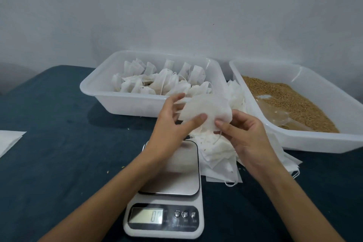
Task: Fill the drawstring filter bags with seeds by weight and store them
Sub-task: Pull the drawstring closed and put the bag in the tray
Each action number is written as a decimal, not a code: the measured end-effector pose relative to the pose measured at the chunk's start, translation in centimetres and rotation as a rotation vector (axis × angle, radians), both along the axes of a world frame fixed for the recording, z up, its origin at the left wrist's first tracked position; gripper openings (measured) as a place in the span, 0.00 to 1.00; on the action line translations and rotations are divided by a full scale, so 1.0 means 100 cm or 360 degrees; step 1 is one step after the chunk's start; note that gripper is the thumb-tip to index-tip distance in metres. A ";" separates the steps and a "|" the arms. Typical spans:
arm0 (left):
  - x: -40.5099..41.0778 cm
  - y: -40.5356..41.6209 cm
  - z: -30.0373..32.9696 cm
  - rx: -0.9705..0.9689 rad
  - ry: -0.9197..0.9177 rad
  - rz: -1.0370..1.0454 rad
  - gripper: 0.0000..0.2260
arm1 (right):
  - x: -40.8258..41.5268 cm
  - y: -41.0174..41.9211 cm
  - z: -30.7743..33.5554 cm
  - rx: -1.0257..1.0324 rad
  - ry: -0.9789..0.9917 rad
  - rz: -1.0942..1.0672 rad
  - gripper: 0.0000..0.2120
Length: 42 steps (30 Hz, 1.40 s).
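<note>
dark blue table [59, 104] | white sheet [8, 140] at left edge | pale grey wall [176, 6] behind

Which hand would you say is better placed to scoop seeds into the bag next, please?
Probably the right hand: it is beside the seed tray, while the left hand can hold the empty bag.

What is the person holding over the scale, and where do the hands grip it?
An empty white filter bag: the left hand pinches its lower left edge, the right hand its lower right corner.
</note>
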<state>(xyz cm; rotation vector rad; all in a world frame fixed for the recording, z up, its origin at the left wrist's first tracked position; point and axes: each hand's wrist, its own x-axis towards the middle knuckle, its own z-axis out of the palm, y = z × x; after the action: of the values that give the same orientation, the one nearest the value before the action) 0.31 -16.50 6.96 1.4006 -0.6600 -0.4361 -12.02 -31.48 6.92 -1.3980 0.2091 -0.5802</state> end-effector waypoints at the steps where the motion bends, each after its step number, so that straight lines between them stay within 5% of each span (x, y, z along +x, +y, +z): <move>1: 0.002 -0.001 0.000 -0.0020 0.0066 -0.0064 0.19 | 0.000 0.000 -0.001 -0.0027 0.0011 -0.0014 0.14; 5: 0.002 -0.003 -0.005 -0.0072 -0.0054 0.0007 0.05 | 0.001 -0.004 -0.003 -0.0195 0.0030 -0.0415 0.14; 13: 0.001 -0.004 -0.006 -0.0055 -0.0058 0.0024 0.03 | -0.001 0.006 0.003 -0.0421 -0.0029 -0.0097 0.08; 19: 0.000 -0.003 0.000 -0.0174 0.0075 0.0078 0.10 | -0.002 0.008 0.005 -0.0487 -0.0062 -0.0421 0.09; 23: -0.005 -0.002 0.001 -0.0108 0.0082 -0.0021 0.16 | -0.003 0.014 0.007 -0.0497 -0.0109 -0.0287 0.12; 27: -0.004 -0.003 0.004 -0.0145 0.0163 0.0079 0.04 | -0.004 0.013 0.007 -0.0539 -0.0075 -0.0449 0.15; 30: -0.001 -0.003 0.003 -0.0098 0.0203 0.0149 0.06 | -0.005 0.009 0.009 -0.0574 -0.0076 -0.0561 0.15; 34: -0.001 0.003 0.004 -0.0036 -0.0258 0.0242 0.09 | -0.008 0.008 0.014 -0.0616 -0.0092 -0.0554 0.14; 39: -0.012 0.004 -0.002 0.0288 -0.1301 -0.0080 0.39 | -0.012 0.016 0.021 -0.0614 0.0000 -0.0404 0.13; 42: -0.021 0.003 -0.004 0.0425 -0.1212 -0.0146 0.37 | -0.018 0.021 0.034 -0.0674 0.0221 -0.0158 0.24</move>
<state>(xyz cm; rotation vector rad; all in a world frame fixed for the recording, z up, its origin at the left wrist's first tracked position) -1.80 -16.18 6.58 1.8034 -1.3209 -0.0409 -13.87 -29.35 10.27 -1.8494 0.2791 -0.6332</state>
